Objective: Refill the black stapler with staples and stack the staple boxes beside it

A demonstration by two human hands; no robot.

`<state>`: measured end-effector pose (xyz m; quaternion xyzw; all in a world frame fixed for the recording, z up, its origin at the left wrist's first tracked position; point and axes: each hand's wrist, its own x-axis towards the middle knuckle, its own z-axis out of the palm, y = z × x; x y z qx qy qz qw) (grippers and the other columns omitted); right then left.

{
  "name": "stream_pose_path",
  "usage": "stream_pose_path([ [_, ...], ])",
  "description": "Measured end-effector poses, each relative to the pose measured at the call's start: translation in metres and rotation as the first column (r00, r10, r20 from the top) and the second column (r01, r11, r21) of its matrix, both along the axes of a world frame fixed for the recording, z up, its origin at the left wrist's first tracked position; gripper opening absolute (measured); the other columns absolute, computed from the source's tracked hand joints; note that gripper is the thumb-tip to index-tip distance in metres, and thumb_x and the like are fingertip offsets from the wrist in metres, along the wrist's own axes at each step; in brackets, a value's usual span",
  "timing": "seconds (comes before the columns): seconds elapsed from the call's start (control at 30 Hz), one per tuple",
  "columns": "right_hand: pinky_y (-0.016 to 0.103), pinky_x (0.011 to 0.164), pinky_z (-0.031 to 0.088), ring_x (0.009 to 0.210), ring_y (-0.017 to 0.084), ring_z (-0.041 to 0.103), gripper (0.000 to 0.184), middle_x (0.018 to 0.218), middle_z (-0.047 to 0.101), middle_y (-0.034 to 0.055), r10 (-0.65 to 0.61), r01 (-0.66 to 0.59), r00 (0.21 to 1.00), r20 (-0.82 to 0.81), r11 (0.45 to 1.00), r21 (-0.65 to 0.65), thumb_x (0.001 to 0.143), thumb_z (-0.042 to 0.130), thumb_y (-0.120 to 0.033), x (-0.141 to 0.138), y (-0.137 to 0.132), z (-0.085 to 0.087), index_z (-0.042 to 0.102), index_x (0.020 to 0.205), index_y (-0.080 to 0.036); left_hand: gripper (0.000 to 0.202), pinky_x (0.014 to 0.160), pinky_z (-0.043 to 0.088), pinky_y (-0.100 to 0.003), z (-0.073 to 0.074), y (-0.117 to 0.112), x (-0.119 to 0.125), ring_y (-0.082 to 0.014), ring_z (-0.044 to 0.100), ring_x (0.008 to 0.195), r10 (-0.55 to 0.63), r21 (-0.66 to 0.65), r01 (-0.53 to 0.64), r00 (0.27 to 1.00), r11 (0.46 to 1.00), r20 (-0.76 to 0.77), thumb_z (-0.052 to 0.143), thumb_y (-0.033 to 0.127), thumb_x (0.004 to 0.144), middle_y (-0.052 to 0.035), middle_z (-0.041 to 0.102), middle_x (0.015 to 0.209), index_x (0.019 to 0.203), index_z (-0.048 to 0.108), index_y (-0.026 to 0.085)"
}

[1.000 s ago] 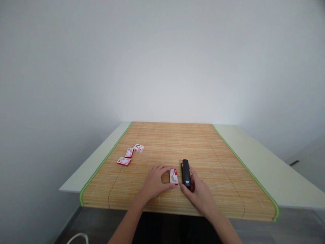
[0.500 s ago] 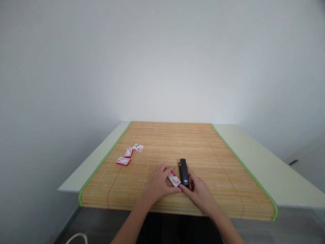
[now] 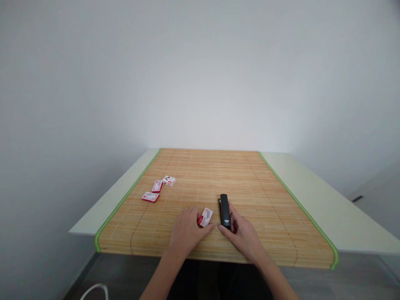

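Between the thumb and fingers of my left hand (image 3: 187,231) is a small red and white box (image 3: 206,217), tilted on the bamboo mat (image 3: 200,166). The fingertips behind the box are partly hidden. To its right a black stapler (image 3: 225,211) lies lengthwise, pointing away from me. My right hand (image 3: 243,235) is closed around the near end of the stapler, thumb on the left side and fingers along the right.
Farther left on the mat lie two flat red and white boxes, one nearer (image 3: 150,197) and one behind it (image 3: 157,186). A white box with a dark picture (image 3: 169,180) touches or nearly touches the rear one. White table surface (image 3: 312,187) flanks the mat, with a wall behind.
My left hand has drawn the small box leftward, away from the stapler, and turned it. My right hand stays at the stapler. The view has shifted slightly.
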<state>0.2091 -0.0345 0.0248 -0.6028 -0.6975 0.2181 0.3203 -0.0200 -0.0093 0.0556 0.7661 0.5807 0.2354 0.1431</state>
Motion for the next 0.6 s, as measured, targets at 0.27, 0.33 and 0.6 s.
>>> stream_pose_path([
  [0.27, 0.030, 0.062, 0.041, 0.065, 0.019, 0.059, 0.085, 0.072, 0.061, -0.0038, 0.008, -0.008, 1.000, 0.001, 1.000, -0.013, 0.090, 0.064, -0.045, 0.000, 0.000, 0.001, 0.025, 0.161, -0.023, 0.066, 0.068, 0.036, -0.030, 0.002, 0.008, -0.015, -0.0222, 0.062, 0.081, -0.174, -0.233, 0.206, 0.973, 0.950, 0.148, 0.084, 0.059, 0.066, 0.0002, 0.068, 0.090, 0.119, 0.062, 0.027],
  [0.33, 0.030, 0.062, 0.041, 0.065, 0.019, 0.059, 0.085, 0.072, 0.062, -0.0035, 0.001, -0.001, 1.000, 0.009, 1.000, -0.013, 0.089, 0.064, -0.045, -0.001, 0.000, 0.001, 0.026, 0.161, -0.023, 0.073, 0.072, 0.039, -0.030, 0.002, 0.016, -0.019, -0.0224, 0.062, 0.085, -0.234, -0.178, 0.263, 0.958, 0.948, 0.168, 0.085, 0.056, 0.067, -0.0003, 0.068, 0.095, 0.129, 0.059, 0.028],
  [0.6, 0.030, 0.063, 0.042, 0.066, 0.020, 0.059, 0.084, 0.072, 0.063, -0.0022, 0.028, -0.028, 0.999, 0.016, 0.999, -0.017, 0.088, 0.063, -0.043, 0.000, -0.003, 0.005, 0.027, 0.161, -0.022, 0.063, 0.073, 0.039, -0.030, -0.006, 0.028, 0.000, -0.0215, 0.057, 0.084, -0.309, -0.029, 0.317, 0.938, 0.948, 0.158, 0.086, 0.059, 0.067, -0.0005, 0.064, 0.092, 0.117, 0.067, 0.026],
])
